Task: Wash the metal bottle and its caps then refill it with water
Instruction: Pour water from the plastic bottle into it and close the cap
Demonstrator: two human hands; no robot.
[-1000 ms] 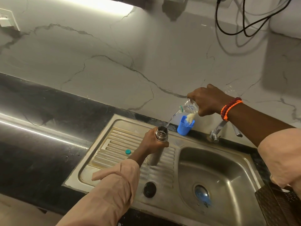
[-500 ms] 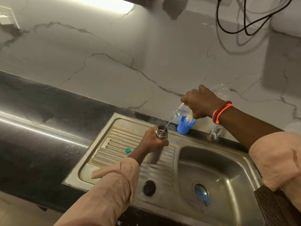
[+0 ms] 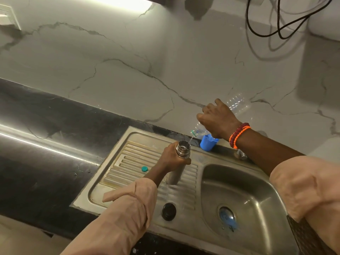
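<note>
The steel sink, a stamped basin with a ribbed draining board to its left, is the landmark here. Since a second ago the clear plastic bottle has been tipped steeper, its ribbed base now raised well above the sink's back rim and its neck lower and closer to the metal bottle; only a thin stream falls, so by my reading the plastic bottle is nearly drained and the refill is close to done. The right hand grasps the plastic bottle around its shoulder. The left hand wraps its fingers round the metal bottle, which stands upright on the draining board, brushed cylinder with a threaded shiny mouth. A blue plastic cup sits on the back rim. A round black cap lies at the board's front edge, a small teal cap on the ribs, both still off.
</note>
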